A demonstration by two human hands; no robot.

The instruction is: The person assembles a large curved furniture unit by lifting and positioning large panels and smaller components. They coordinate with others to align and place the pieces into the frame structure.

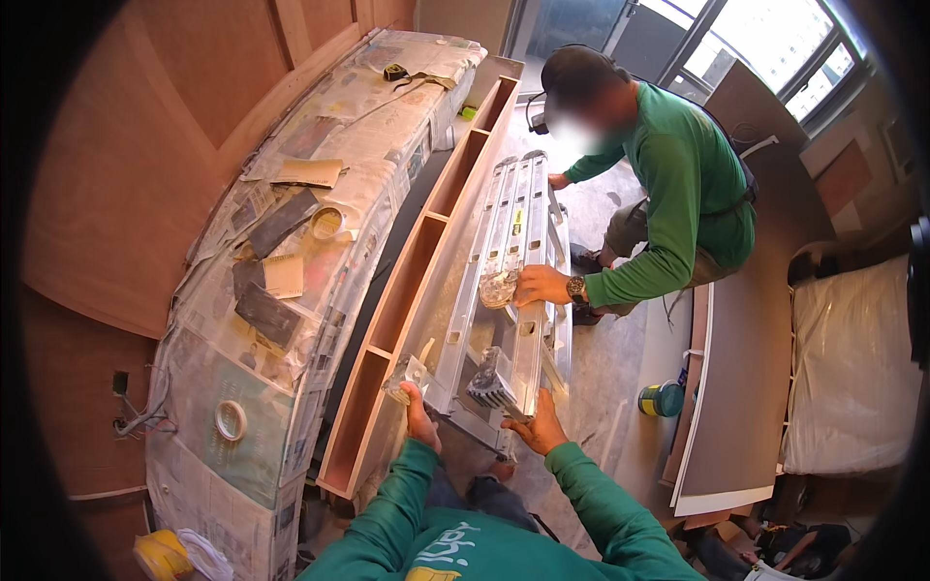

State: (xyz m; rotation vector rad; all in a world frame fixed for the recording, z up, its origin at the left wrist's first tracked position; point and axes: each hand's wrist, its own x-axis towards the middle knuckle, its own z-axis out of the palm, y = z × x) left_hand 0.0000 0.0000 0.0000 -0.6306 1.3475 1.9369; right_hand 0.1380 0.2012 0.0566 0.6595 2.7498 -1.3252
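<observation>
A folded aluminium ladder [526, 353] lies lengthwise in front of me, with ribbed, paint-spattered feet at its near end. My left hand [420, 422] is closed on the ladder's near left corner, beside a worn foot. At the near right end, my right hand [541, 426] grips the end of a rail from below and the side. A co-worker in a green long-sleeved top [678, 184] bends over the ladder from the right. One of their hands [544, 286] rests on its middle; the other [559, 181] holds the far part.
Left of the ladder stands a long narrow wooden frame [402, 281] with open compartments. Beyond it, a paper-covered bench [218, 387] carries tape rolls, sanding sheets and a tape measure. A green tub [661, 399] and leaning panels [741, 407] stand at the right.
</observation>
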